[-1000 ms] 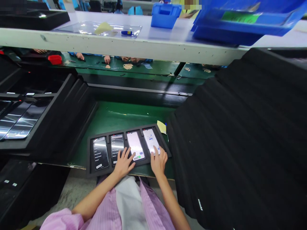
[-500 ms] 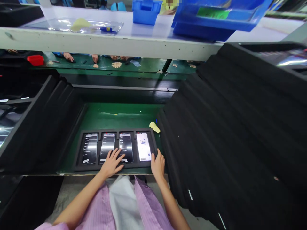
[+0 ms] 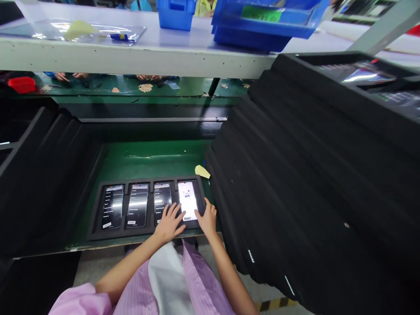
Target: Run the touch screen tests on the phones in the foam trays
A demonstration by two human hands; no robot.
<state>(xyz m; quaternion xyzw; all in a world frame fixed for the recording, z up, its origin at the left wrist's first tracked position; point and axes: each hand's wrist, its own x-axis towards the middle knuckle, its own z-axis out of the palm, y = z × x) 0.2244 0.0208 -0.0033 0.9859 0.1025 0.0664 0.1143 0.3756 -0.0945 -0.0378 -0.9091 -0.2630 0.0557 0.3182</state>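
Four phones lie in the slots of a black foam tray (image 3: pixel 93 227) on the green bench. The leftmost phone (image 3: pixel 113 205), the second phone (image 3: pixel 137 203) and the third phone (image 3: pixel 162 194) show dark screens with lines of text. A mostly white screen is lit on the rightmost phone (image 3: pixel 187 197). My left hand (image 3: pixel 169 224) is spread over the lower ends of the third and rightmost phones, fingers apart, holding nothing. At the tray's right end is my right hand (image 3: pixel 207 220), open, its thumb by the rightmost phone's lower right edge and its fingers along the tray's side.
Tall black foam tray stacks rise on the right (image 3: pixel 295 175) and left (image 3: pixel 42 175). Behind the tray lies a yellow piece (image 3: pixel 202 171). A white shelf (image 3: pixel 131 59) above holds blue bins (image 3: pixel 252 26). Other people's hands (image 3: pixel 149 78) work at a green bench beyond.
My left hand has moved right, from between the second and third phones toward the rightmost one. My right thumb has come in over the tray's edge. The view has shifted somewhat.
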